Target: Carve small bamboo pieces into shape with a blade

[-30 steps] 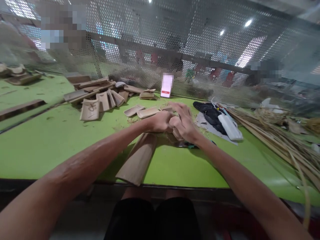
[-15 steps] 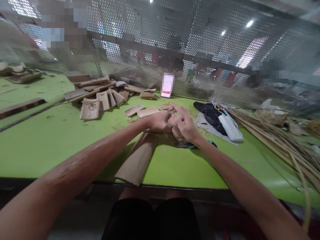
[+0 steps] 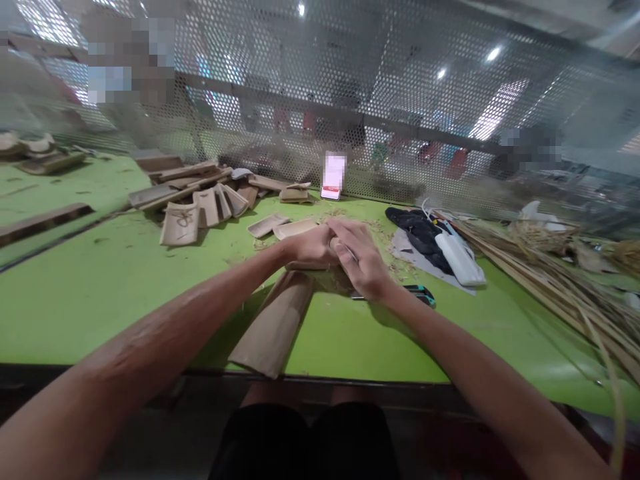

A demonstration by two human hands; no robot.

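Note:
My left hand (image 3: 314, 244) is closed around a curved bamboo piece (image 3: 307, 266), whose lower edge shows beneath the fingers. Pressed against it from the right is my right hand (image 3: 361, 257), closed, with a thin, shiny edge (image 3: 353, 253) showing by the thumb. What that thin thing is, I cannot make out. Directly below the hands, a larger split bamboo slab (image 3: 273, 327) lies slanted toward the table's front edge. A teal-and-black utility knife (image 3: 421, 294) lies by my right wrist, partly hidden behind it. Two short bamboo pieces (image 3: 268, 225) rest just beyond my left hand.
Cut bamboo pieces (image 3: 180, 225) are heaped at the back left. A lit phone (image 3: 333, 177) leans against the perforated screen (image 3: 280, 80). On the right are a dark cloth-like bundle (image 3: 417, 230), a white object (image 3: 460, 259) and long strips (image 3: 540, 287). Shavings litter the green table (image 3: 360, 347).
My right hand has turned and shifted slightly down and left, its fingers now folded over the left hand's front. More of the utility knife shows. The left hand has barely moved.

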